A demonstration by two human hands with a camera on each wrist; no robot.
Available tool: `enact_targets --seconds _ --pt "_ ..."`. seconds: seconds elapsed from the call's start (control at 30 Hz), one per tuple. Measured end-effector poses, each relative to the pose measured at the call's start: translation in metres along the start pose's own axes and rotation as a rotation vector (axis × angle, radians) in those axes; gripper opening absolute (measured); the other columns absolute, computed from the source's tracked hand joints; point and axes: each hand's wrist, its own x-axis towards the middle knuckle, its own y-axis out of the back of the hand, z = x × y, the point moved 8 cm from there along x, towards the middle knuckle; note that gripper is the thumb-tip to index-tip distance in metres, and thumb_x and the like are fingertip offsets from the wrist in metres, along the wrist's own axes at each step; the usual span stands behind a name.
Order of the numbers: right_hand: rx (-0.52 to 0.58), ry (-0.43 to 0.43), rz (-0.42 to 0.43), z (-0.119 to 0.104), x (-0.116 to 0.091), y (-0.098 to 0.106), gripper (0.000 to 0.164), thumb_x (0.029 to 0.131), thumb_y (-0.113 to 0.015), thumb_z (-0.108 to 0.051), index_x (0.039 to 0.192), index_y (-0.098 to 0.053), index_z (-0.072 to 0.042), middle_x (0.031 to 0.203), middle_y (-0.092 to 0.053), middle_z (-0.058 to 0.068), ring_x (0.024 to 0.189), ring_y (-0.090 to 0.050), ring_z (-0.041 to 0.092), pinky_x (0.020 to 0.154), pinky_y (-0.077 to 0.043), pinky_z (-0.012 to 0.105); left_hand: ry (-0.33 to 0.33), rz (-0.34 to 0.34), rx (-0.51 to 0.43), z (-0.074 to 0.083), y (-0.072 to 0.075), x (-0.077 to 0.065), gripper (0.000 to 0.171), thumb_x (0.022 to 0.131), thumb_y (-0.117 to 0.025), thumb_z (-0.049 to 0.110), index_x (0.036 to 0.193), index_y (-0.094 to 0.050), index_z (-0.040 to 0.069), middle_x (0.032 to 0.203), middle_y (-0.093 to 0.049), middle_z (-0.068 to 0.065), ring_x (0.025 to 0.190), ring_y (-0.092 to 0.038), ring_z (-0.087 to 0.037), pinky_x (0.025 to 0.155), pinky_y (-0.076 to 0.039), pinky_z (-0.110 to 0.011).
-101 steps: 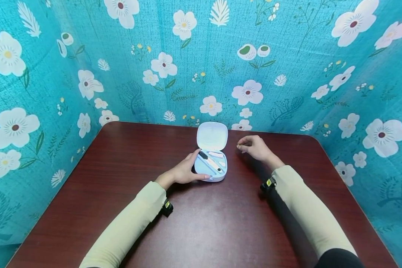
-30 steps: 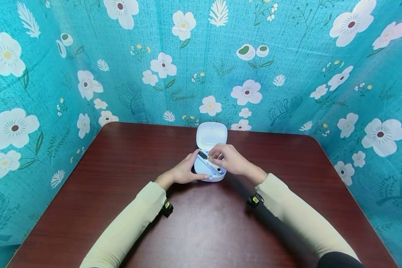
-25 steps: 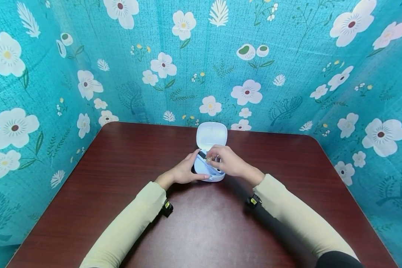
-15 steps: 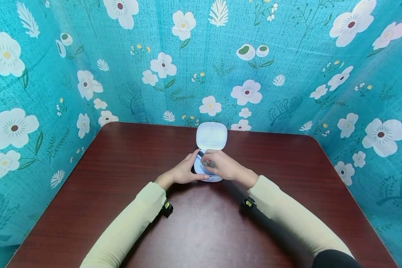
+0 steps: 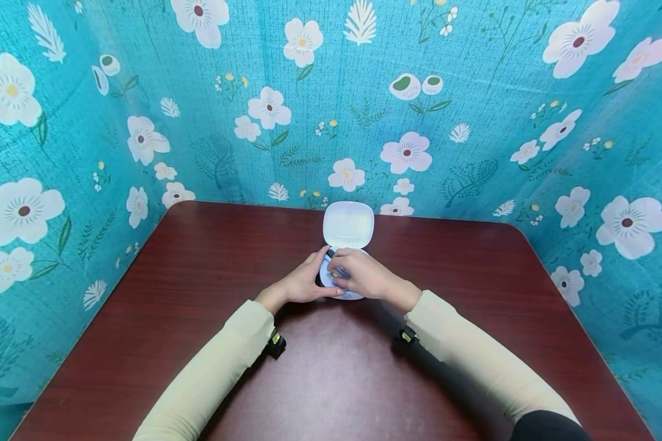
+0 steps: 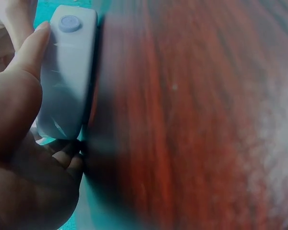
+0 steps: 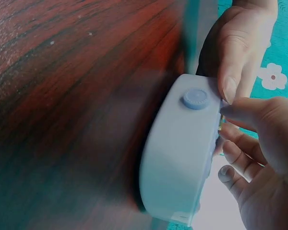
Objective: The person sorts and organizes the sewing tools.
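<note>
A pale blue-white case (image 5: 355, 295) stands on the table with its white lid (image 5: 349, 224) raised behind it. My left hand (image 5: 295, 283) grips the case from the left, thumb along the front rim and fingers round the far side. My right hand (image 5: 366, 275) is over the case's inside, thumb and fingertips pinching a small yellowish piece (image 7: 220, 128) low at the tray. The dark end of a slim tool (image 5: 331, 252) shows in the tray beside my fingers; the other contents are hidden under my hand. A round button (image 7: 196, 98) sits on the case's front wall.
The dark red-brown wooden table (image 5: 331, 367) stretches round the case on all sides. A turquoise flowered curtain (image 5: 331, 122) hangs behind the table and along both sides. The case stands near the table's back edge.
My right hand has come from right of the case, holding the small piece, to over the tray, then shifted left and slightly nearer. My left hand keeps its grip on the case.
</note>
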Motion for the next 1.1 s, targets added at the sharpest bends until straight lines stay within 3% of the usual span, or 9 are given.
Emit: enact_targets --seconds 0.33,0.5,0.63,1.1 --pt "0.016 -0.084 0.014 0.011 -0.009 0.024 0.026 0.093 -0.076 -0.013 0.117 -0.073 -0.004 0.115 -0.067 0.007 0.104 -0.065 0.027 0.094 -0.054 0.041 -0.01 0.076 0.0 -0.002 0.006 0.001 0.106 0.089 -0.079 0.044 0.164 -0.013 0.008 0.156 -0.034 -0.021 0.139 -0.041 -0.032 0.115 -0.036 -0.05" --pt "-0.015 -0.132 0.039 0.025 -0.018 0.036 0.027 0.091 -0.077 -0.012 0.118 -0.074 -0.005 0.117 -0.067 0.007 0.104 -0.065 0.025 0.093 -0.056 0.042 0.01 0.129 0.029 -0.004 0.014 0.004 0.099 0.092 -0.075 0.044 0.162 -0.018 0.002 0.156 -0.036 -0.022 0.142 -0.041 -0.032 0.117 -0.035 -0.048" --pt "-0.048 -0.152 0.062 0.035 -0.024 0.044 0.027 0.091 -0.077 -0.011 0.117 -0.073 -0.004 0.116 -0.067 0.009 0.103 -0.064 0.026 0.091 -0.056 0.042 0.019 0.151 -0.002 -0.006 0.019 0.006 0.095 0.094 -0.074 0.041 0.161 -0.02 0.001 0.153 -0.041 -0.022 0.139 -0.047 -0.031 0.115 -0.037 -0.045" --pt "0.037 -0.235 0.244 0.073 -0.038 0.065 0.019 0.091 -0.075 -0.005 0.108 -0.072 0.003 0.099 -0.068 0.015 0.088 -0.066 0.032 0.079 -0.055 0.044 0.101 0.188 -0.107 -0.01 0.036 0.013 0.087 0.098 -0.071 0.038 0.161 -0.02 0.006 0.153 -0.043 -0.017 0.131 -0.056 -0.032 0.106 -0.048 -0.045"
